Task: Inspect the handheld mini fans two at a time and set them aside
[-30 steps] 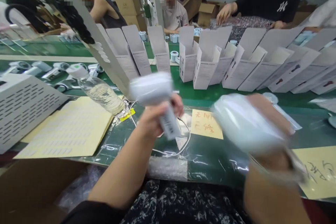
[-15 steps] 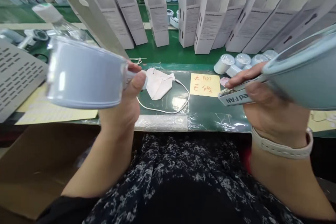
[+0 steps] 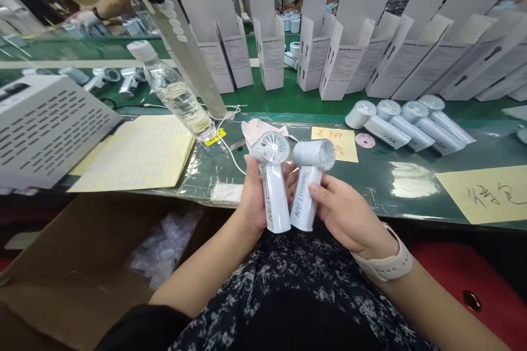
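Observation:
My left hand [image 3: 254, 192] is closed round the handle of a pale blue handheld fan [image 3: 275, 197], its round grille turned up toward me. Beside it, my right hand [image 3: 340, 205] grips a second handheld fan [image 3: 305, 194], whose head points to the right. Both handles read "Speed FAN", and the two fans are held side by side, tilted, over the front edge of the green bench [image 3: 370, 181]. Behind the left fan lies a crumpled whitish cloth or paper piece [image 3: 255, 130], partly hidden. Several similar fans [image 3: 395, 130] lie in a row at the right.
Open white boxes [image 3: 341, 60] stand along the back. A water bottle [image 3: 177, 93] leans by a metal post [image 3: 193, 60], near a perforated grey case [image 3: 57, 131] and yellow sheets [image 3: 140, 153]. A cardboard carton [image 3: 82, 247] sits below left. A co-worker's gloved hand [image 3: 86, 21] is far left.
Both fans have moved away from close to the camera, down and together in front of my lap. The view has shifted, showing more of the bench. Both hands still hold fans.

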Tool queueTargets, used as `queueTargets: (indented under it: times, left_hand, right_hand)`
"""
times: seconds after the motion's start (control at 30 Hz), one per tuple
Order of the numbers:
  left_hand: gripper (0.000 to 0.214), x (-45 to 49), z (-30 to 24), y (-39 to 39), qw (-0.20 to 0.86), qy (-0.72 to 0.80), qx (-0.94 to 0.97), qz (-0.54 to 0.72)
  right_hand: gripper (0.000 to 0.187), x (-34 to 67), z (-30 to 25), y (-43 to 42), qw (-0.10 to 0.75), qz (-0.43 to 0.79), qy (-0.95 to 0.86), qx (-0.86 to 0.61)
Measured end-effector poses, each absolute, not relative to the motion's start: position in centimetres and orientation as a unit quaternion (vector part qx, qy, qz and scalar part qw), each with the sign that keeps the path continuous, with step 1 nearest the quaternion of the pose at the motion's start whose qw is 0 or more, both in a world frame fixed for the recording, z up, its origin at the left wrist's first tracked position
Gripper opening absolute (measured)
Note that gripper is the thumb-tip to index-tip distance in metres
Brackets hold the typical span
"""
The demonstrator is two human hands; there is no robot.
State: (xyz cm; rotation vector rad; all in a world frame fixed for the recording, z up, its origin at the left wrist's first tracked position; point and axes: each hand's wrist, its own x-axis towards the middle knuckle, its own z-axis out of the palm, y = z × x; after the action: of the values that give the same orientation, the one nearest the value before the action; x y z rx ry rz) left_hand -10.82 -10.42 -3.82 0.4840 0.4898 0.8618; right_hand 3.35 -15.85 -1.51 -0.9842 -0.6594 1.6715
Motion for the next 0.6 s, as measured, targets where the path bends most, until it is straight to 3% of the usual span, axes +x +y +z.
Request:
queueTargets:
  times: [0.13,0.37,0.6]
  left_hand:
    - [0.074,-10.6,-4.1,-10.5,0.855,0.226,0.243,0.399]
    - [0.092,-10.1,-4.9,-11.0,0.836,0.253,0.3,0.383]
    - [0.074,-9.2,-4.4,-12.0,0.752,0.315,0.353,0.459]
  right_hand:
    - [0.054,3.5,-2.2,-16.6,0.508,0.611,-0.363,-0.486]
    - [0.079,3.1,-3.0,-17.0,0.556,0.561,-0.337,-0.512]
    - [0.096,3.2,-3.1,-16.9,0.501,0.608,-0.402,-0.467]
